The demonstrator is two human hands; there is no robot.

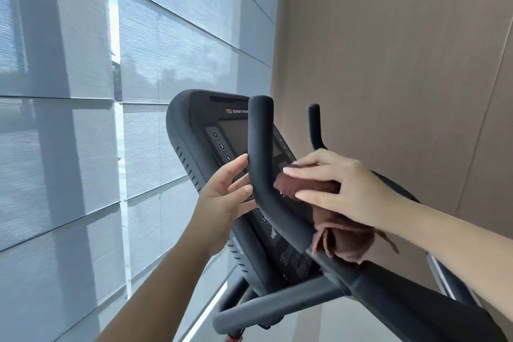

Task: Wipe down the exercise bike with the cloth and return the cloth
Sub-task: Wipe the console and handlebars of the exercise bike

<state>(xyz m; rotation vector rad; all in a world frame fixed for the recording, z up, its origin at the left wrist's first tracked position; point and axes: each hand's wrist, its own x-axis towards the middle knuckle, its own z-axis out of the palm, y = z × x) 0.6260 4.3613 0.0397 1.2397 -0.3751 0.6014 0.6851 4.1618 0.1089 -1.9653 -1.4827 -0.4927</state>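
Your right hand (344, 189) reaches in from 3 o'clock with its fingers nearly straight, pointing toward 9 o'clock. It pinches a bunched, rust-brown fabric cloth (308, 184) between the upper fingers and the thumb and presses it against the bike's display. The loose rest of the cloth hangs in folds at 5 o'clock of your wrist, against the lower run of the handlebar.

The black, tube-framed exercise bike (277, 305) fills the view from the centre down to 5 o'clock. Its dark grey plastic console (194, 119), with round numbered buttons and a dark screen, tilts toward you. A black padded handlebar horn (259, 133) curves upward in front of the console, between your two hands. A second horn (315, 125) of the same kind stands farther off at 1 o'clock of your right hand.

Your left hand (224, 197) comes up from 7 o'clock, spread and relaxed, gripping nothing. Its fingertips (244, 158) lie at the console's button strip, just beside the near horn.

Pale grey woven blinds (69, 119) cover the window from 9 to 12 o'clock. A tan wall panel (388, 50) fills 1 to 3 o'clock.
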